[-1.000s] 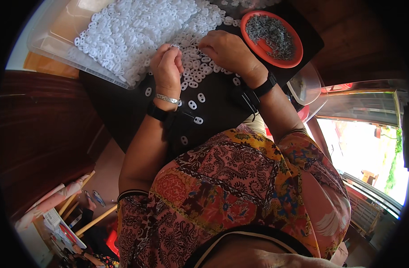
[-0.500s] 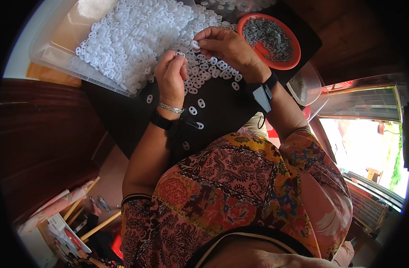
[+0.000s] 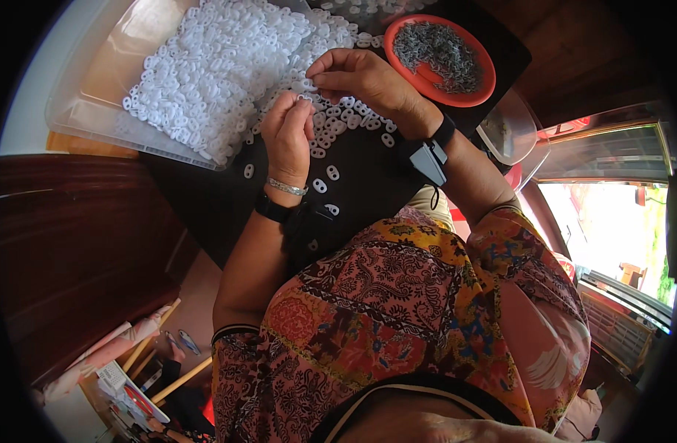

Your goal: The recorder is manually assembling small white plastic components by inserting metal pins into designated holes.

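Note:
My left hand [image 3: 288,136] is raised over a black work surface [image 3: 368,188], fingers curled together around a small white plastic piece at its fingertips. My right hand [image 3: 357,77] hovers just beside it, thumb and fingers pinched near the same spot. Under both hands lie several loose white oval plastic pieces [image 3: 327,159]. A big heap of the same white pieces [image 3: 220,70] fills a clear plastic tray [image 3: 94,114] to the left. An orange bowl [image 3: 475,92] holding small grey metal parts [image 3: 438,48] sits to the right of my right hand.
A clear plastic lid or container [image 3: 508,133] lies right of the black surface. A dark wooden table edge [image 3: 72,236] runs at the left. On the floor at lower left are sticks and papers [image 3: 131,369]. A bright window [image 3: 604,221] is at the right.
Both hands have lifted slightly and drawn closer together, fingertips now meeting over the scattered white pieces. The view has shifted a little.

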Demonstrator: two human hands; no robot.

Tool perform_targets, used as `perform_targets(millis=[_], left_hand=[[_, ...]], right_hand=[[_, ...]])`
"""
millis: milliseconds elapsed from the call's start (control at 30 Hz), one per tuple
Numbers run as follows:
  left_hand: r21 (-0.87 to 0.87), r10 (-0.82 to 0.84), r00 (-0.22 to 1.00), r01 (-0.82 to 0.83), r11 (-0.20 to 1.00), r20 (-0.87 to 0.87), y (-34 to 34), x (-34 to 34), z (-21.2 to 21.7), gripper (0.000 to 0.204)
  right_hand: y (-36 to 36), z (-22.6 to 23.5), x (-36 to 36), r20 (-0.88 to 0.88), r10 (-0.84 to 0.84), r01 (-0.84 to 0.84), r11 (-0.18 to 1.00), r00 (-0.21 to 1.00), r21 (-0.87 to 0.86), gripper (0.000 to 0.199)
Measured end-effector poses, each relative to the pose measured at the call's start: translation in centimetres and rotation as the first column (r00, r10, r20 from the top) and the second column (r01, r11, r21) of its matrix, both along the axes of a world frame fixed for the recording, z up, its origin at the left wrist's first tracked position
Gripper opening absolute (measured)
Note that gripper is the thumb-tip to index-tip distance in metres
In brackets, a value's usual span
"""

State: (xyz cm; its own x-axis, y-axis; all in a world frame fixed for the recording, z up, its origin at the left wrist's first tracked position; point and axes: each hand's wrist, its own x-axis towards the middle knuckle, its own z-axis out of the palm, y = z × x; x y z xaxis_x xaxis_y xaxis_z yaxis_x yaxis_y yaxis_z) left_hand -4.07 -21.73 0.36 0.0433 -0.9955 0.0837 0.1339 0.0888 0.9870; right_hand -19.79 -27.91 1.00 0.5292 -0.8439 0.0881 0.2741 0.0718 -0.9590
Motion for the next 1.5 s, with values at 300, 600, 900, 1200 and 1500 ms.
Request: perform_targets(millis=[300, 600, 900, 1200, 1500], left_hand=[[0.043, 0.033, 0.998, -0.031, 0.999, -0.046, 0.0, 0.0, -0.3, 0.017], [0.073, 0.046, 0.996, -0.040, 0.997, -0.077, 0.4, -0.1, 0.5, 0.021], [0.151, 0.082, 0.986, -0.060, 0.987, -0.144, 0.4, 0.0, 0.4, 0.019], [0.079, 0.037, 0.980, -0.022, 0.997, -0.196, 0.1, 0.2, 0.0, 0.026], [0.056, 0.037, 0.997, -0.033, 0.998, -0.070, -0.1, 0.3, 0.2, 0.023]], right_hand=[[0.6, 0.4, 0.3, -0.132, -0.085, 0.060, 0.981, 0.988, -0.182, 0.015], [1.2, 0.4, 0.8, -0.293, -0.129, 0.020, 0.938, 0.947, -0.346, 0.020], [2.1, 1.9, 0.8, -0.394, -0.248, 0.013, 0.859, 0.885, -0.513, 0.028], [2.1, 1.7, 0.8, -0.351, -0.283, 0.030, 0.814, 0.893, -0.581, 0.032], [2.4, 1.8, 0.9, -0.350, -0.367, 0.039, 0.735, 0.862, -0.676, 0.034]])
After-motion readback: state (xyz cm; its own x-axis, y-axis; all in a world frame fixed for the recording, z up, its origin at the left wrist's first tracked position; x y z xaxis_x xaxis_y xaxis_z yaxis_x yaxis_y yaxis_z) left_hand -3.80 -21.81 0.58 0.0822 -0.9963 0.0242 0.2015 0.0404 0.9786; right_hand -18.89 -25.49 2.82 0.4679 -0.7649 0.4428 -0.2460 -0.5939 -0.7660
